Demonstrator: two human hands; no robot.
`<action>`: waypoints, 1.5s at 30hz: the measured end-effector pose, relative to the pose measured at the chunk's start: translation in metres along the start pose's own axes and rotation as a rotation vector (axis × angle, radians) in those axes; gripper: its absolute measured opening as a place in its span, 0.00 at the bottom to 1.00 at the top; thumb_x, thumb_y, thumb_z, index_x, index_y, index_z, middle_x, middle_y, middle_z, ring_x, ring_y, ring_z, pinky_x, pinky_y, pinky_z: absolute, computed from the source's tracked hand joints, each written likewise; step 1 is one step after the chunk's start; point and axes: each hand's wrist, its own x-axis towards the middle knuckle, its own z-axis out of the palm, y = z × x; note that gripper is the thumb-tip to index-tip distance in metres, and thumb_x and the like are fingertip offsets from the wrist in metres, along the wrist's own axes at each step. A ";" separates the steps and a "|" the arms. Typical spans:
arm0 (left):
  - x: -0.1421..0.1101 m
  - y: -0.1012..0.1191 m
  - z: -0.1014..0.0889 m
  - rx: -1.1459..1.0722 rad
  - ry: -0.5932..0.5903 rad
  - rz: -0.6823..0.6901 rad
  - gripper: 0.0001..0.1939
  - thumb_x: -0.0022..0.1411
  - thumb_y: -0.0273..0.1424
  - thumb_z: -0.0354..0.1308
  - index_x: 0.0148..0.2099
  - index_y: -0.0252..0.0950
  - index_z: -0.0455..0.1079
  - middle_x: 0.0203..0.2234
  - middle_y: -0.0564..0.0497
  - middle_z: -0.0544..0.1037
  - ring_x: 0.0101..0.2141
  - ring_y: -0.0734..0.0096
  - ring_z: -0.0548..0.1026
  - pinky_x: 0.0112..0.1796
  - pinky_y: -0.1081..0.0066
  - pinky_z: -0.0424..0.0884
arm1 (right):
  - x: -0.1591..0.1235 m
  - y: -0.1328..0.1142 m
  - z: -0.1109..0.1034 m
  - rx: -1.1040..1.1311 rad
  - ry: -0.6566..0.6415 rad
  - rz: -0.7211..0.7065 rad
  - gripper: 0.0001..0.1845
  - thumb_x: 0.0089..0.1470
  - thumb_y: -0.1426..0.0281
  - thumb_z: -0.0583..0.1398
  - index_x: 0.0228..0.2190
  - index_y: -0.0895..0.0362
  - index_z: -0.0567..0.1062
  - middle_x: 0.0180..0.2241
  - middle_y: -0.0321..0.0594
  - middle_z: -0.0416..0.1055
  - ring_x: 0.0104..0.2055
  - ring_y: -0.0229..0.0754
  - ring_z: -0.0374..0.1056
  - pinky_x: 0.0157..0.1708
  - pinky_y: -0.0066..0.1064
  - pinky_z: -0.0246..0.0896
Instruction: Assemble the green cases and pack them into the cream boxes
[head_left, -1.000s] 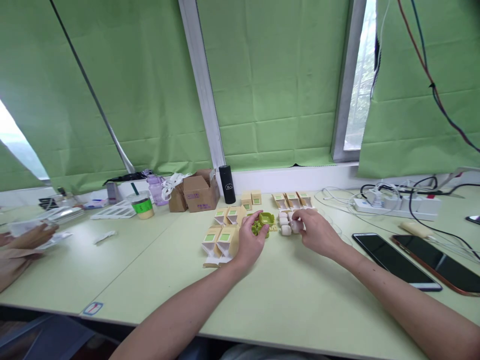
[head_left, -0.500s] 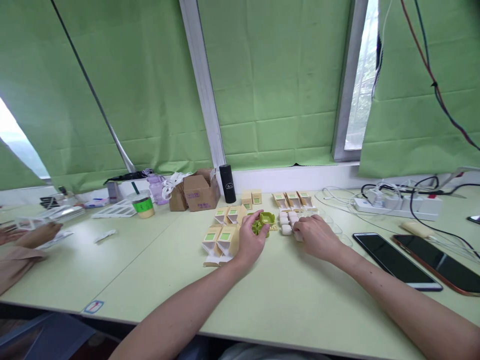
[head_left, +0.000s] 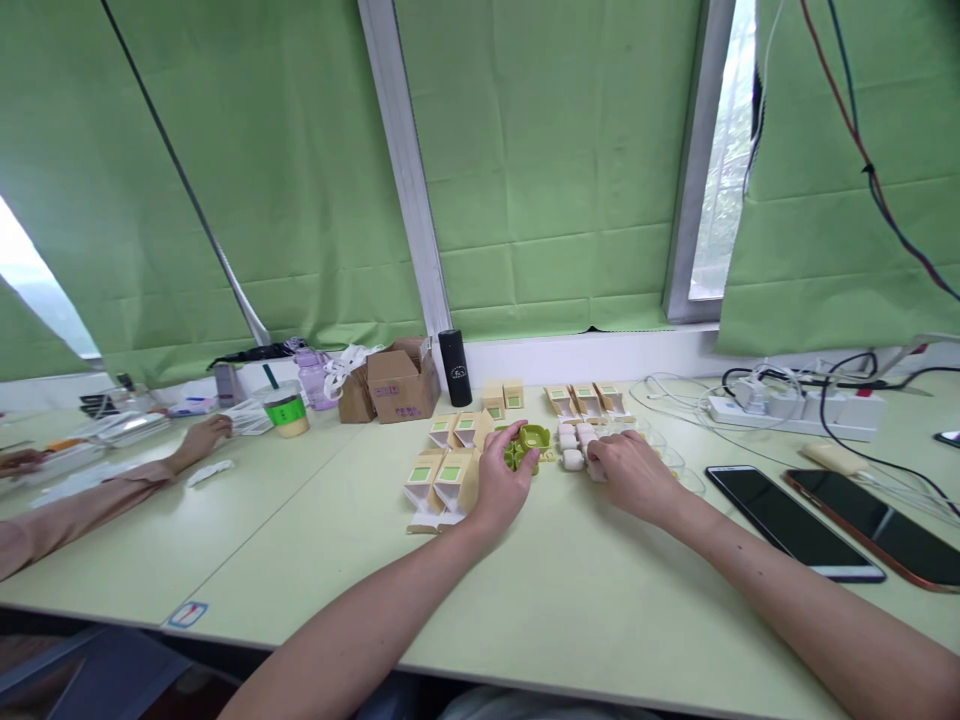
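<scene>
My left hand (head_left: 506, 475) curves around a cluster of small green plastic cups (head_left: 535, 438), with thumb and fingers on either side of them. To its left stand several open cream cartons (head_left: 457, 480) with green square labels. My right hand (head_left: 626, 470) has its fingertips closed on a small pale block at the near right of a group of pale pink and white blocks (head_left: 572, 459); the fingers partly hide it. Beyond the right hand lie clear plastic pieces (head_left: 656, 437), partly covered by the hand.
More cartons (head_left: 585, 402) stand behind the blocks. Two phones (head_left: 791, 522) and a power strip (head_left: 799, 415) with cables lie on the right. A black bottle (head_left: 454, 368), a cardboard box (head_left: 405, 385) and a drink cup (head_left: 286, 410) stand further back. A co-worker's arm (head_left: 150, 475) reaches in at left.
The co-worker's arm has reached further in toward the white trays at the back left. My two hands have hardly moved.
</scene>
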 end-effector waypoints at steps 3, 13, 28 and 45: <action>0.000 0.001 0.000 0.006 -0.003 0.002 0.22 0.64 0.33 0.65 0.60 0.38 0.75 0.51 0.41 0.77 0.53 0.57 0.75 0.57 0.57 0.68 | 0.001 0.000 0.001 -0.010 0.010 0.001 0.15 0.42 0.85 0.59 0.32 0.58 0.75 0.33 0.44 0.77 0.38 0.48 0.72 0.41 0.36 0.48; 0.000 -0.002 0.001 -0.023 -0.007 0.005 0.22 0.63 0.31 0.66 0.59 0.39 0.75 0.51 0.42 0.77 0.53 0.57 0.75 0.57 0.58 0.69 | -0.002 -0.002 0.007 -0.004 0.278 -0.094 0.16 0.47 0.83 0.61 0.38 0.56 0.76 0.37 0.46 0.78 0.44 0.52 0.72 0.45 0.39 0.55; -0.008 0.016 0.005 -0.243 -0.127 0.020 0.21 0.62 0.32 0.68 0.56 0.39 0.70 0.53 0.43 0.78 0.56 0.58 0.76 0.58 0.58 0.70 | -0.007 -0.025 0.016 0.534 0.610 -0.199 0.26 0.61 0.75 0.60 0.59 0.51 0.65 0.57 0.47 0.73 0.62 0.55 0.66 0.56 0.52 0.71; -0.018 0.025 0.014 -0.266 -0.234 -0.075 0.27 0.55 0.42 0.75 0.50 0.40 0.66 0.49 0.44 0.78 0.52 0.57 0.78 0.54 0.58 0.72 | -0.006 -0.036 0.021 0.684 0.673 -0.190 0.27 0.58 0.75 0.62 0.57 0.49 0.64 0.52 0.47 0.72 0.57 0.56 0.65 0.51 0.53 0.72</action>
